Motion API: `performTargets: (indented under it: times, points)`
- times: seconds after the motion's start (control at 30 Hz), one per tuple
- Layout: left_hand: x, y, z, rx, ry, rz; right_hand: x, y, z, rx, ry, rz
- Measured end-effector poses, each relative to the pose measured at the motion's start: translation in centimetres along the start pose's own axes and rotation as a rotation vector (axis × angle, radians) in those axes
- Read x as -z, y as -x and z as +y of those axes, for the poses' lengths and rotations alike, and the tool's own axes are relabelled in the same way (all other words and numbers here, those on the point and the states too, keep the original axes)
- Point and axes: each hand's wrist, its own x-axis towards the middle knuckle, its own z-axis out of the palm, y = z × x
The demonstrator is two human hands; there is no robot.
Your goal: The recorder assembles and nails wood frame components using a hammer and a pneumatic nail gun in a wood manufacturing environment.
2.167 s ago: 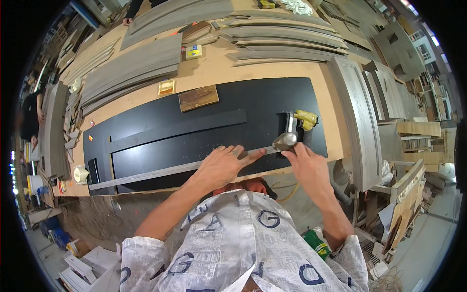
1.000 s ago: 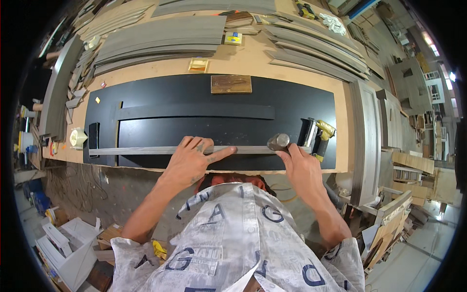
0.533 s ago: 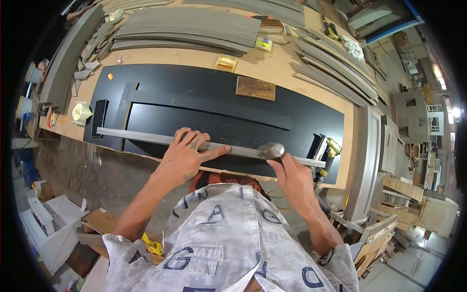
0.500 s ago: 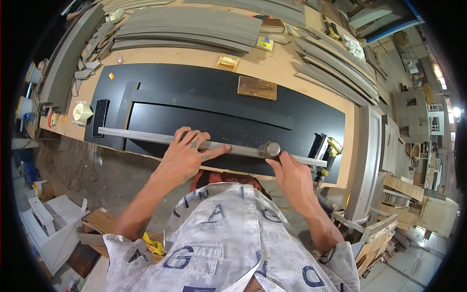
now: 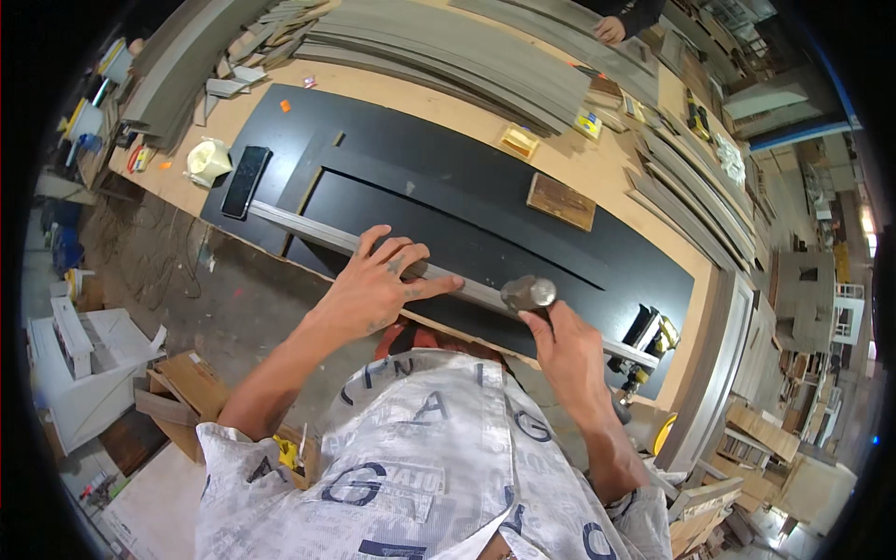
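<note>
A long grey wooden strip lies on edge along the near side of a black panel. My left hand grips the strip left of its middle, index finger stretched along it towards the right. In my right hand is a hammer, its round metal head just above the strip; the handle is mostly hidden by my fingers. Near the strip's right end rests a yellow-and-black nail gun, partly hidden. A dark phone lies by the strip's left end.
A brown wood block sits on the panel. Behind are stacked grey boards, a small yellow box and a tape roll at left. Another person's hand shows at the far edge. Cardboard boxes stand lower left.
The view has turned, so the bench appears tilted, down to the right. The hammer head has tipped slightly over the strip. My left hand keeps its hold. Another person's hand has come into view.
</note>
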Motion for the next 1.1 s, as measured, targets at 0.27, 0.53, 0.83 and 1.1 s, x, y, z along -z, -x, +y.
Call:
performTargets:
  times: [0.27,0.53,0.83,1.1]
  points:
    - [0.6,2.5,-1.6,0.086,-0.096,0.092,-1.2,-1.7,-1.4,0.125,0.01,-0.089]
    - [-0.5,-0.7,1.7,-0.011,-0.003,0.059,1.3,2.2,2.0,-0.06,0.151,-0.079]
    - [-4.4,-10.9,13.2,-0.35,0.066,-0.15,10.6,12.0,13.7,-0.596,0.285,0.28]
    - [-8.9,-19.2,23.1,-0.474,0.053,-0.312,12.7,18.7,18.4,-0.893,0.215,0.463]
